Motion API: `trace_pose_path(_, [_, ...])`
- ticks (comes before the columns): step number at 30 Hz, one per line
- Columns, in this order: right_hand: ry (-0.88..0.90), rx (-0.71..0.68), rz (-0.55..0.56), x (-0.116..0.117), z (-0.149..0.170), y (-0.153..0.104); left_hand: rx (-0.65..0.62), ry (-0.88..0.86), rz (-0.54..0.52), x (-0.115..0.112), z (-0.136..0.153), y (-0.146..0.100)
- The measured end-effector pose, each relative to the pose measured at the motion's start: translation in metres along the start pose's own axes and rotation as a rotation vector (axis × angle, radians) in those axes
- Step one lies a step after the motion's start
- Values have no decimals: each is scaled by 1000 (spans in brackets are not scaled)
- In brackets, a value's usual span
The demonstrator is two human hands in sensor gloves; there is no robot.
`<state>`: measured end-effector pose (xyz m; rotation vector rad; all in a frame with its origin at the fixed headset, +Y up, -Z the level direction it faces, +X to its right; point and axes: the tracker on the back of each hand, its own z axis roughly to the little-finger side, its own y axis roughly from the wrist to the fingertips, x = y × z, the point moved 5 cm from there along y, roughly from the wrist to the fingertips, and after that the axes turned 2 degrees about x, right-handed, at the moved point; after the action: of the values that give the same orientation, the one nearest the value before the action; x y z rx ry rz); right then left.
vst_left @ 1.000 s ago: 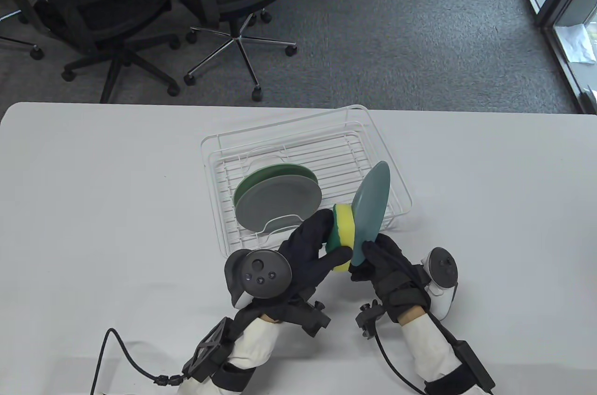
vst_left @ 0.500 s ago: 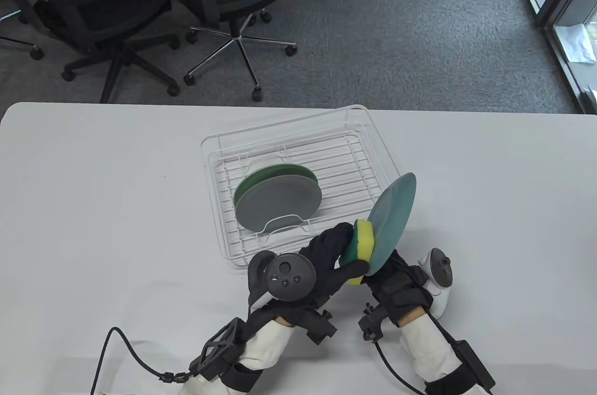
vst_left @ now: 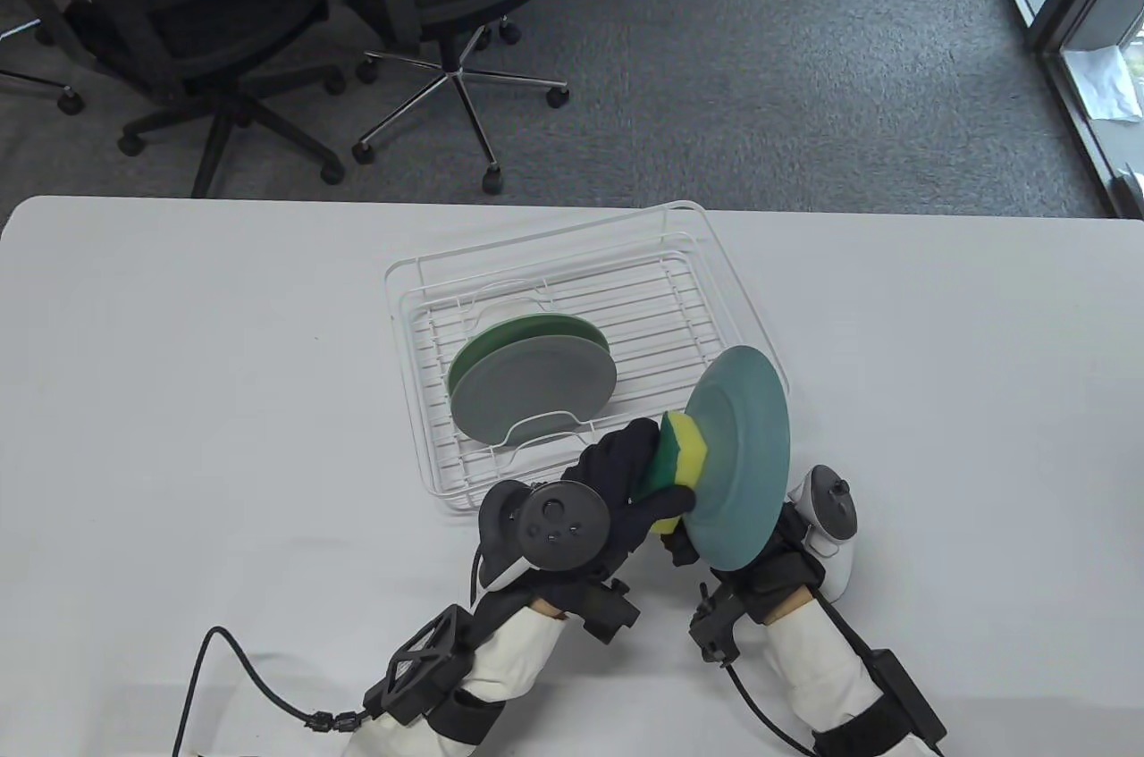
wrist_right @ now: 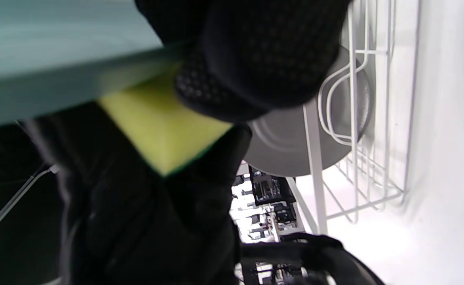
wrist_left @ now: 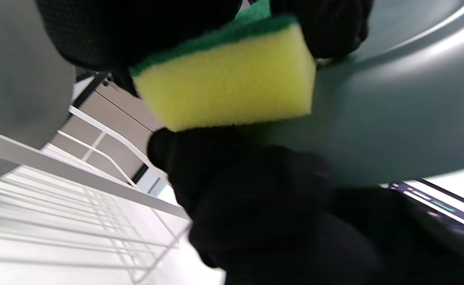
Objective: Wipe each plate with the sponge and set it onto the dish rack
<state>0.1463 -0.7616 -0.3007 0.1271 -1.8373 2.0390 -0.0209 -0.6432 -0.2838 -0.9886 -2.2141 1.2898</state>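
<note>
The left hand grips a yellow-and-green sponge, fingers curled round it, pressing it against the teal plate's face. The right hand pinches that plate at its lower rim, holding it tilted above the table, at the white wire dish rack's 4 o'clock corner. A grey plate and a green plate stand in the rack.

White table in front of me, grey carpet beyond its far edge. Two black office chairs on castors sit on the carpet at the far left, one with a chrome star base. Glass door or window at the far right, daylight coming through.
</note>
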Motion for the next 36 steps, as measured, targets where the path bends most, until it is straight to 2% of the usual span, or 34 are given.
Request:
trace_pose_path(7, [-58,66,-76,12,8,3,92,-45,-36,7,25,3])
trace_pose_path(10, [-80,98,-100,14,12,3,123,-127,-40,12,35,4])
trace_pose_path(14, [-122,122,-109,15,13,3,136,-254,-48,18,43,4])
trace_pose_path(18, [-155,131,-108,13,14,3,108,-307,-49,28,45,5])
trace_pose_path(26, [-203,197,-78,10,23,4,-14,-307,-183,55,20,-3])
trace_pose_path(36, [-125,225,-34,4,30,3,-143,-309,-122,47,-20,-9])
